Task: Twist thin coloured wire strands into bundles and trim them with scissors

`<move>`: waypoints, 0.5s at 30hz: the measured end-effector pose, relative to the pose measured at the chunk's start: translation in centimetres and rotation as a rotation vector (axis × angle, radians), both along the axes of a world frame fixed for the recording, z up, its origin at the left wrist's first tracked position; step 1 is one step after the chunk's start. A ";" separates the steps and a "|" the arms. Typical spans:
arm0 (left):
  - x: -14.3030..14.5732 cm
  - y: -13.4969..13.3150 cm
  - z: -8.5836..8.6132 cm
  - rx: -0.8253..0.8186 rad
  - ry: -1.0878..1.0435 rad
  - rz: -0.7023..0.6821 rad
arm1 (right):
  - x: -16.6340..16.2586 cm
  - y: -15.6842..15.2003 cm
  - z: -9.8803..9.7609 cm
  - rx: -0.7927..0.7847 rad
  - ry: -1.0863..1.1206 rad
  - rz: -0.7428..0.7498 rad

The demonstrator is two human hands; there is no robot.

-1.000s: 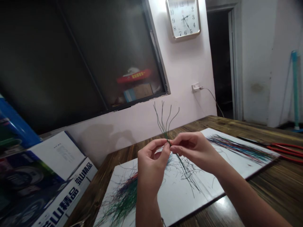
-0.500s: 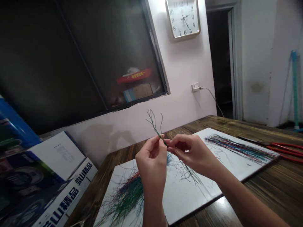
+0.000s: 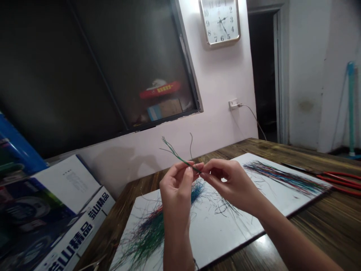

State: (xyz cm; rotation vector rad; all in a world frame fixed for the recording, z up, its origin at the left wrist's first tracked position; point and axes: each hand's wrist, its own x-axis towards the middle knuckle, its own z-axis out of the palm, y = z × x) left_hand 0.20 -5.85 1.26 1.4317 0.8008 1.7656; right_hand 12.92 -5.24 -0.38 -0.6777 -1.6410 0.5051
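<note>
My left hand (image 3: 177,192) and my right hand (image 3: 228,182) meet fingertip to fingertip above a white board (image 3: 248,222). Both pinch a small bundle of thin green wires (image 3: 176,153). The wires' free ends lean up and to the left of the pinch, and one strand stands apart, nearly upright. Below the hands, a heap of green, blue and red wires (image 3: 152,229) lies on the board's left part. A second flat spread of coloured wires (image 3: 284,177) lies at the board's right end.
The board rests on a dark wooden table (image 3: 332,222). Red-handled pliers (image 3: 338,180) lie at the right edge. Printed boxes (image 3: 53,222) stand at the left. A wall clock (image 3: 221,22), a dark window and a doorway are behind.
The wire bundle has tipped from nearly upright to leaning left, and its spread ends have drawn together into a tighter strand. Both hands stay pinched on it, shifting slightly left.
</note>
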 end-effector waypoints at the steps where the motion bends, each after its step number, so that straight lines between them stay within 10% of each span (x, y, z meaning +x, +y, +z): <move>1: -0.1 0.0 0.1 -0.011 -0.020 -0.030 | 0.0 0.0 0.0 0.020 -0.006 -0.005; 15: -1.7 1.4 -0.1 -0.164 -0.248 -0.499 | 0.3 -0.3 0.1 0.014 0.025 0.091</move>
